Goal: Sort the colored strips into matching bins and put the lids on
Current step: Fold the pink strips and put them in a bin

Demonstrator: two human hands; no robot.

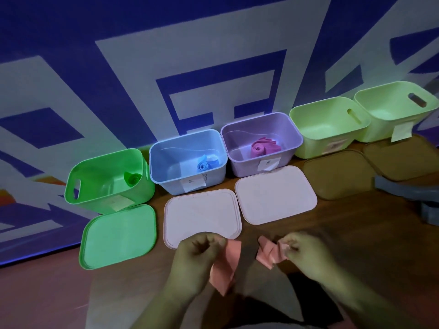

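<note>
From the head camera: low in the middle, both hands held above the counter [356, 222], just in front of the lids. In the left hand [199, 252], fingers curled, a fold of pink strip [225, 269] pinched and hanging down. In the right hand [301, 250], also pinching, a second pink piece [268, 254], crumpled; not possible to tell whether one strip or two.

Behind, in a row along the wall, five open bins: green bin [95, 203], blue bin [171, 184], purple bin [242, 169], near light green bin [316, 146], far light green bin [380, 134]. Inside the green bin a green roll [131, 179], inside the blue bin a blue roll [204, 165], inside the purple bin a magenta roll [263, 147].

Flat on the counter, one lid before each bin: green lid [118, 236], left pale lid [202, 214], right pale lid [275, 193], first brown lid [337, 176], second brown lid [403, 157].
</note>
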